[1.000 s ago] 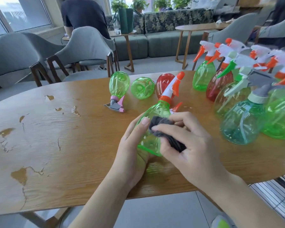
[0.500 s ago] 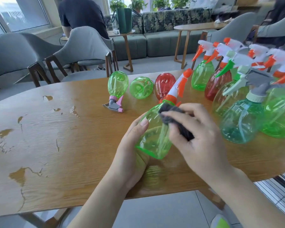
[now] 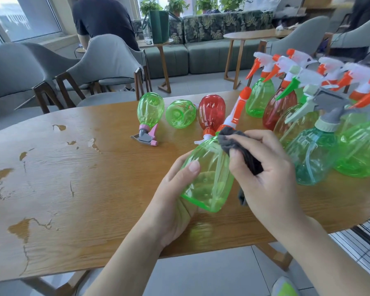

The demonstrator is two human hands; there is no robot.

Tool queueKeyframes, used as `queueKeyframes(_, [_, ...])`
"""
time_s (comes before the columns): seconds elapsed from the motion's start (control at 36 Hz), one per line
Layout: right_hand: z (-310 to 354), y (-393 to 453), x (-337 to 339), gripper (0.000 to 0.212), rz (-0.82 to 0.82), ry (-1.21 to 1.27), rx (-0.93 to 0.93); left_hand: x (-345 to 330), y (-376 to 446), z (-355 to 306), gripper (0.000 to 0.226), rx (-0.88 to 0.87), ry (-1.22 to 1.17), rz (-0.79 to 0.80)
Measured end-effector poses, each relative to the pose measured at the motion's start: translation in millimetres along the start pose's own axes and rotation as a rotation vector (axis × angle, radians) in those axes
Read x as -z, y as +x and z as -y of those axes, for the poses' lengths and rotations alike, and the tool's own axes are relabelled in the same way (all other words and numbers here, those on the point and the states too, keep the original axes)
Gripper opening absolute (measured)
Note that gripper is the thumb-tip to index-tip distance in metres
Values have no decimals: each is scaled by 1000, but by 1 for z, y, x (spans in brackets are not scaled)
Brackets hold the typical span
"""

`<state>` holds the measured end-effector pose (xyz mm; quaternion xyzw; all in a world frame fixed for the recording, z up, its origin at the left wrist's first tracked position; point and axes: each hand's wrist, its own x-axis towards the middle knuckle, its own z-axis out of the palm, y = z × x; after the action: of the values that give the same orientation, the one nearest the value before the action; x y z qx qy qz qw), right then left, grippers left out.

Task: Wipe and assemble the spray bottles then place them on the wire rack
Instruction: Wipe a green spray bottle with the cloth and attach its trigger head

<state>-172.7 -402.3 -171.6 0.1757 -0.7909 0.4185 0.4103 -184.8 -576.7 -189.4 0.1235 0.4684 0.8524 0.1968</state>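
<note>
The wiping step is in hand. The left hand (image 3: 175, 201) grips the tilted green bottle (image 3: 207, 178) by its base above the tabletop (image 3: 73, 189); the right hand (image 3: 263, 174), fingers (image 3: 239, 165) clenched round a grey cloth (image 3: 241, 150), rubs its shoulder. Next, probably: turn the bottle, wipe the remaining sides.

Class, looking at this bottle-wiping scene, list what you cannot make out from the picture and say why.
Head view:
- Wire rack: only a strip at the bottom right edge could be it; cut off.
- Green bottle: its far side, hidden by the left hand.
- Grey cloth: mostly hidden under the right hand.
- Upright bottles: rightmost ones blurred, cropped.
</note>
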Motion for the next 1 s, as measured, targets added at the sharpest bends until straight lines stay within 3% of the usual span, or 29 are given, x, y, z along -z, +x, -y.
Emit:
queueKeyframes(0.17, [9, -10, -5, 20, 41, -32, 81, 0, 0, 1, 63, 9, -17, -66])
queueKeyframes(0.36, [17, -26, -17, 20, 146, -151, 355, 3, 2, -1, 95, 86, -174, -117])
queueKeyframes(0.5, [13, -24, -17, 21, 158, -209, 428, 2, -1, -2, 76, 96, -214, -65])
queueKeyframes(0.58, [8, -18, -13, 22, 99, -203, 385, -3, -1, -4, 53, 54, -186, -8])
queueKeyframes(0.81, [-7, 1, -1, 28, 10, -37, -5, 1, -1, 0, 67, 69, -115, -26])
queueKeyframes(0.89, [-1, -3, -2, 25, 16, -17, -1, 0, -1, 0, 64, 54, -133, -8])
queueKeyframes(1.0, [7, -12, -6, 23, 52, -39, 147, 0, -2, -1, 75, 15, -102, -32])
